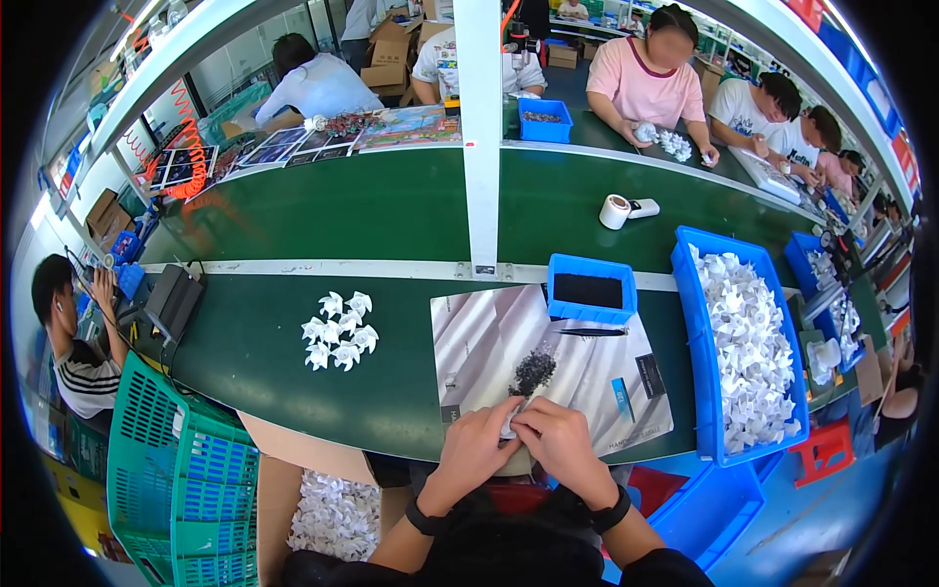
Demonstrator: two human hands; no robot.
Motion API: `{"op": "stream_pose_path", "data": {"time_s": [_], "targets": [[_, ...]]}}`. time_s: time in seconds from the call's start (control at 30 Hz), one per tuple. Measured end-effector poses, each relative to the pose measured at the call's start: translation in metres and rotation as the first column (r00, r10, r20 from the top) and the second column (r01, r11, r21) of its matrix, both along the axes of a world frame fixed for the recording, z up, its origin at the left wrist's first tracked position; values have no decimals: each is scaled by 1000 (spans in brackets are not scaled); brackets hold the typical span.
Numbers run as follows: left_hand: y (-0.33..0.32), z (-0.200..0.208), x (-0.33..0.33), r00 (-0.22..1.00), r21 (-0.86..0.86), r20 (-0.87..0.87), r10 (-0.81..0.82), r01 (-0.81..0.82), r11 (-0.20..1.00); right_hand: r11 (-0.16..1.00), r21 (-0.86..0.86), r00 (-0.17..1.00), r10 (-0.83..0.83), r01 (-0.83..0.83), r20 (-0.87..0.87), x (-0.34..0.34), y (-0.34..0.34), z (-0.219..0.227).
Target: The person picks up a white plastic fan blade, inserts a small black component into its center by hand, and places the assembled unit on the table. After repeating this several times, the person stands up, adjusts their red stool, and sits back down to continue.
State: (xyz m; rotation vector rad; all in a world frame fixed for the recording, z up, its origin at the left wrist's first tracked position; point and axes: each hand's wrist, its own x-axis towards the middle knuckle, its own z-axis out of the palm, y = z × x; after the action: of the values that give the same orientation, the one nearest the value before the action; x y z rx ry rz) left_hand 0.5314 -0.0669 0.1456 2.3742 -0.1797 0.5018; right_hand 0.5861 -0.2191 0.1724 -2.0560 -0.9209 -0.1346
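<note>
Both hands meet at the front edge of a printed sheet (469, 357) on the green bench. My left hand (472, 448) is closed round a small white plastic piece (509, 425), partly hidden by the fingers. My right hand (564, 442) has its fingers pinched together against that piece; whatever lies between their tips is too small to make out. Just beyond my fingertips lies a loose pile of tiny black parts (534, 373). Black tweezers (593, 332) rest on the sheet, in front of a small blue bin (591, 311) of black parts.
Several white star-shaped pieces (338, 331) lie to the left. A long blue bin (700, 372) of white pieces stands at the right. Below the bench edge are a green crate (147, 450) and a cardboard box (280, 509) of white parts. A white post (479, 127) rises ahead; people work beyond.
</note>
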Motion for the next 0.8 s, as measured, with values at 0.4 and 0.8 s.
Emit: {"op": "stream_pose_path", "data": {"time_s": [0.4,0.8], "targets": [[-1,-5,-1,988,-329,-154,-24,-28,944,740,650,678,389,173,-624,36,-38,0],[5,-4,-1,999,-204,3,-44,44,978,981,52,855,-138,189,-500,100,-54,-9]]}}
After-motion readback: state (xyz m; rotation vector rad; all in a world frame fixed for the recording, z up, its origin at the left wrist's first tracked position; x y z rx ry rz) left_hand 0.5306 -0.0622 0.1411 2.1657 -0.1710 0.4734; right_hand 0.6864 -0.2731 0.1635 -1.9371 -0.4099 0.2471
